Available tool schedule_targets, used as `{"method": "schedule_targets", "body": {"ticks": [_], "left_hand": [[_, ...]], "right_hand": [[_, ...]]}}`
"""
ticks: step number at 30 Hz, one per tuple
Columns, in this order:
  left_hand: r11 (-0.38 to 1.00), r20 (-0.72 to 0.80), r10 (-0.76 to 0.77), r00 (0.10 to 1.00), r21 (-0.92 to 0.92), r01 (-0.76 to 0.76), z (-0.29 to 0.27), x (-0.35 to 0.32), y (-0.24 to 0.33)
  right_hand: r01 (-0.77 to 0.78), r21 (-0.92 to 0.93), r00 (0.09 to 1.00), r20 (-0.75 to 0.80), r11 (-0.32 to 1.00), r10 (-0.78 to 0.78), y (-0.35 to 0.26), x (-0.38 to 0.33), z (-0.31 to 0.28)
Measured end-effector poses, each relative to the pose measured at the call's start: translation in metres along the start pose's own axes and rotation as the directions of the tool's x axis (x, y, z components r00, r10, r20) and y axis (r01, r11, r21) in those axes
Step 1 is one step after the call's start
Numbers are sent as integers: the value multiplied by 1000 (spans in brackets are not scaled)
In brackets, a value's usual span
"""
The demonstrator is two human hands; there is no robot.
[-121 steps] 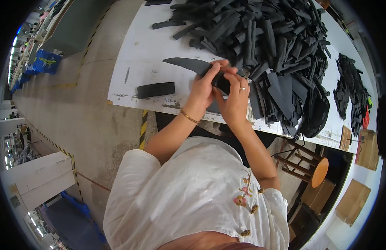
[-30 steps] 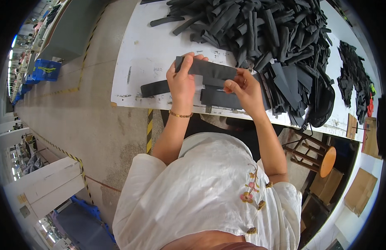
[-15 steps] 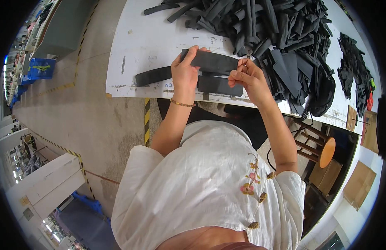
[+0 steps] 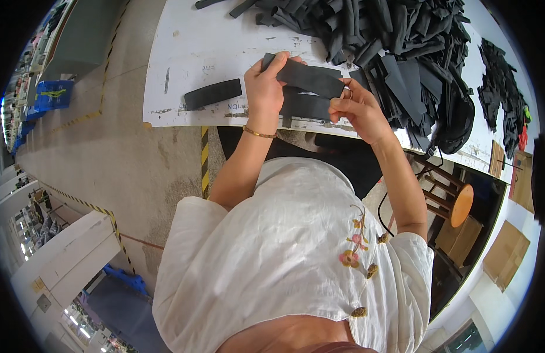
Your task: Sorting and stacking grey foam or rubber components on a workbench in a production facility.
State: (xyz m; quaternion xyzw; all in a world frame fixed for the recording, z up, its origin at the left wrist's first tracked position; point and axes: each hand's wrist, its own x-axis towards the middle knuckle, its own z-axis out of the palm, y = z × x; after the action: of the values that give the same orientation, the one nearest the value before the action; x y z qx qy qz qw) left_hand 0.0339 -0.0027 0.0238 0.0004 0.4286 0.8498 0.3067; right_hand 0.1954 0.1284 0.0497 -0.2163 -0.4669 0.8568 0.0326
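Note:
Both hands hold a wide black strip (image 4: 310, 76), which looks like cloth, above the near edge of a white table. My left hand (image 4: 264, 88) grips its left end, thumb on top and fingers behind. At the right end, my right hand (image 4: 359, 112) has thumb and fingers closed on the strip's edge. Below the held strip lies a second black strip (image 4: 306, 106), partly covered by it and by my right fingers. Another black strip (image 4: 213, 94) rests flat on the table, left of my left hand.
The white table (image 4: 166, 59) bears a large heap of black tubular pieces (image 4: 366, 26) at the far side. Flat black pieces (image 4: 402, 97) and a black bag (image 4: 456, 120) lie to the right. A round wooden stool (image 4: 462, 205) stands beneath. A blue crate (image 4: 53, 96) sits far left.
The held strip has tilted, its right end lower, and now bends more. My right hand has moved slightly right and down along with it. The whole view has shifted a little.

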Motion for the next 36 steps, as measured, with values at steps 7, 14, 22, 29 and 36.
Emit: {"method": "schedule_targets", "body": {"ticks": [7,14,22,29,36], "left_hand": [[976,26,131,991,173,-134,10,-1,6],[953,-138,280,950,158,-258,-12,24,42],[943,-26,286,958,184,-276,11,7,28],[898,-89,83,993,439,-35,-19,-19,-6],[-6,430,559,709,857,-515,-58,-25,-45]], "right_hand": [[109,-259,973,-169,960,-156,7,6,23],[117,-203,965,-210,972,-160,6,-6,-21],[194,-336,969,-79,921,-233,0,11,19],[57,-579,943,-237,814,-235,21,12,-17],[74,-948,838,-109,310,-535,65,8,-38]]}}
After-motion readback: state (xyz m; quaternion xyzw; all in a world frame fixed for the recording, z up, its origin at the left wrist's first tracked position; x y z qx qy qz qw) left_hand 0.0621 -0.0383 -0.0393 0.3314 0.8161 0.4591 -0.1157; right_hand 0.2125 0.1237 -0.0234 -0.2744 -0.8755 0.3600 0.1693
